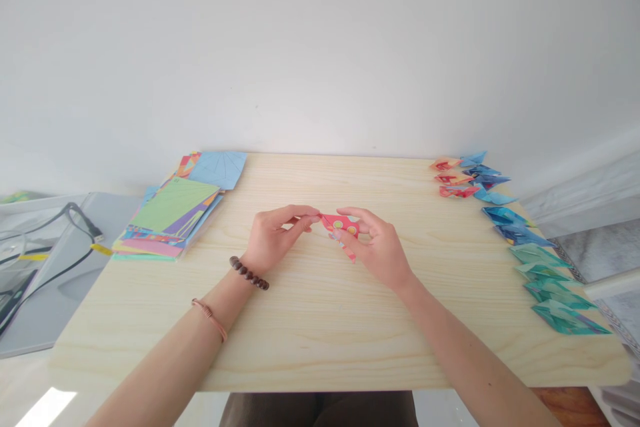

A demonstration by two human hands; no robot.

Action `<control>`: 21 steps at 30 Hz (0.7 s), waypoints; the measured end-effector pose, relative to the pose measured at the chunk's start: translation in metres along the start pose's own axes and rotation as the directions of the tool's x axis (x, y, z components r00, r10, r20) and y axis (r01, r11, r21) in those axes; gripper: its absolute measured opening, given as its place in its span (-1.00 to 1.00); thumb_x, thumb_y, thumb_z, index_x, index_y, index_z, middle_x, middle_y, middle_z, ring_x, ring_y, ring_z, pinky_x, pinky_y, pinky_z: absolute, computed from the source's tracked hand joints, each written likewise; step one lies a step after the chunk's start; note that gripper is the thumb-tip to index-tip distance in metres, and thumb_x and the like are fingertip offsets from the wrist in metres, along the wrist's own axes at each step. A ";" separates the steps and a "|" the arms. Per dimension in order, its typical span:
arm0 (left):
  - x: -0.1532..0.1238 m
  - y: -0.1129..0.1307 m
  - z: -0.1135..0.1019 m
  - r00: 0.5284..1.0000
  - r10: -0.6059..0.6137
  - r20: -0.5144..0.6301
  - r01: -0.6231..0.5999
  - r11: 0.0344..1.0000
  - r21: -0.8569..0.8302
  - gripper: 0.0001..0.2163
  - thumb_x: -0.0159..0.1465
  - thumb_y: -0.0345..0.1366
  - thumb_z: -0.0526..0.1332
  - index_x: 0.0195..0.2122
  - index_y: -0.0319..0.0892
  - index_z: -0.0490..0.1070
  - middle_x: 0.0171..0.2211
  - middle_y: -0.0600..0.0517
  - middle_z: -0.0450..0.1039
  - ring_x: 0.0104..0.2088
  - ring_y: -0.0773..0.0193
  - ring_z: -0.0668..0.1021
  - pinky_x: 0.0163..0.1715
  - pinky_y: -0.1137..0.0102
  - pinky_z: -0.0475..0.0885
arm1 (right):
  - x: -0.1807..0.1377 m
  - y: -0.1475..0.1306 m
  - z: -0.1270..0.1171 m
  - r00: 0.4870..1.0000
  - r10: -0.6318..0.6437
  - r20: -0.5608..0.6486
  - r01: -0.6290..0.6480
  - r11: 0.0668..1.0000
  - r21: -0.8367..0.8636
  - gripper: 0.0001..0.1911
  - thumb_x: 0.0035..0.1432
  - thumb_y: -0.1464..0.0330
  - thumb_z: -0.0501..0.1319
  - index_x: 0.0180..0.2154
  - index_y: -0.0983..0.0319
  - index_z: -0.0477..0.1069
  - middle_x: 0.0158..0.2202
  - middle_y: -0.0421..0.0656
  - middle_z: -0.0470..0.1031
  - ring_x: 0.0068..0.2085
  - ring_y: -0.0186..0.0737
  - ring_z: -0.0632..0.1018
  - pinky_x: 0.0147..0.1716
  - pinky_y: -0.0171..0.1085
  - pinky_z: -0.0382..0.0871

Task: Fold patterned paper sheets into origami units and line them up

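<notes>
Above the middle of the wooden table (pixel 320 320) I hold a small folded red paper (pixel 345 222) printed with yellow-green dots. My left hand (pixel 281 230) pinches its pointed left tip between thumb and forefinger. On the other side, my right hand (pixel 377 243) grips the wider end, thumb in front and fingers behind. A narrow flap of the paper hangs down below the right thumb. Part of the folded paper is covered by the right fingers.
A stack of colourful paper sheets (pixel 173 210) lies at the left, with a creased blue sheet (pixel 220 169) behind it. Along the right edge stand several folded paper pieces, orange (pixel 453 178), blue (pixel 507 216) and green (pixel 567 317). Cables (pixel 75 213) lie left of the table. A wall rises behind.
</notes>
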State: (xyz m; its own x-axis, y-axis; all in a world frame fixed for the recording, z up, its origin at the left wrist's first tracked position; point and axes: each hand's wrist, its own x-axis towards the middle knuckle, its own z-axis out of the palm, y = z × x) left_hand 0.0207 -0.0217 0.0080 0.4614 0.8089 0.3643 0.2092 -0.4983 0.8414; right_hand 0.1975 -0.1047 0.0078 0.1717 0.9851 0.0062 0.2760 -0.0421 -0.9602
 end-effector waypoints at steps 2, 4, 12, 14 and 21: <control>0.001 0.000 -0.002 0.996 0.083 0.023 -0.084 0.993 0.086 -0.88 0.19 -0.32 0.22 -0.27 -0.16 0.51 -0.33 0.05 0.56 -0.43 0.36 0.57 -0.38 0.49 0.48 | 0.001 -0.002 0.000 0.998 0.057 0.024 -0.059 0.995 0.082 -0.56 0.04 0.18 0.23 -0.03 0.15 0.32 -0.42 -0.18 0.53 -0.65 -0.43 0.35 -0.66 -0.38 0.28; 0.001 -0.002 -0.004 0.983 0.175 0.058 -0.182 0.972 0.149 -0.87 0.19 -0.33 0.22 -0.25 -0.13 0.51 -0.29 0.06 0.56 -0.34 0.34 0.58 -0.30 0.48 0.48 | 0.002 -0.002 -0.001 0.995 0.096 0.037 -0.100 0.986 0.130 -0.55 0.01 0.19 0.25 -0.04 0.15 0.32 -0.41 -0.17 0.53 -0.61 -0.40 0.39 -0.68 -0.40 0.25; 0.002 -0.012 -0.009 0.915 0.386 0.115 -0.403 0.873 0.274 -0.85 0.24 -0.41 0.15 -0.21 -0.14 0.48 -0.21 0.02 0.55 -0.23 0.32 0.57 -0.25 0.48 0.48 | 0.004 -0.004 -0.004 0.967 0.174 0.184 -0.220 0.936 0.274 -0.52 0.01 0.21 0.25 -0.02 0.21 0.30 -0.51 -0.19 0.50 -0.51 -0.31 0.47 -0.70 -0.45 0.15; 0.003 -0.012 -0.010 0.902 0.406 0.148 -0.432 0.852 0.296 -0.85 0.24 -0.40 0.14 -0.21 -0.14 0.47 -0.19 0.01 0.54 -0.21 0.31 0.56 -0.23 0.46 0.47 | 0.005 -0.005 -0.007 0.959 0.191 0.211 -0.246 0.929 0.276 -0.51 0.01 0.19 0.25 -0.01 0.18 0.29 -0.43 -0.14 0.54 -0.47 -0.30 0.49 -0.70 -0.45 0.10; 0.005 -0.015 -0.011 0.924 0.340 0.176 -0.383 0.834 0.398 -0.87 0.25 -0.38 0.13 -0.25 -0.16 0.46 -0.31 0.00 0.54 -0.29 0.29 0.54 -0.28 0.41 0.43 | 0.009 -0.009 -0.019 0.953 0.094 0.289 -0.191 0.924 0.331 -0.50 0.19 0.07 0.01 0.05 0.24 0.24 -0.32 -0.04 0.55 -0.35 -0.28 0.51 -0.34 -0.29 0.37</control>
State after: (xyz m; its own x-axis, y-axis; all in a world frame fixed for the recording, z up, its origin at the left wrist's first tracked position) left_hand 0.0103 -0.0067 0.0019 0.6488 0.5229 0.5529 0.3408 -0.8492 0.4033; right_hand 0.2142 -0.0981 0.0219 -0.0843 0.9827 -0.1649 -0.0907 -0.1723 -0.9809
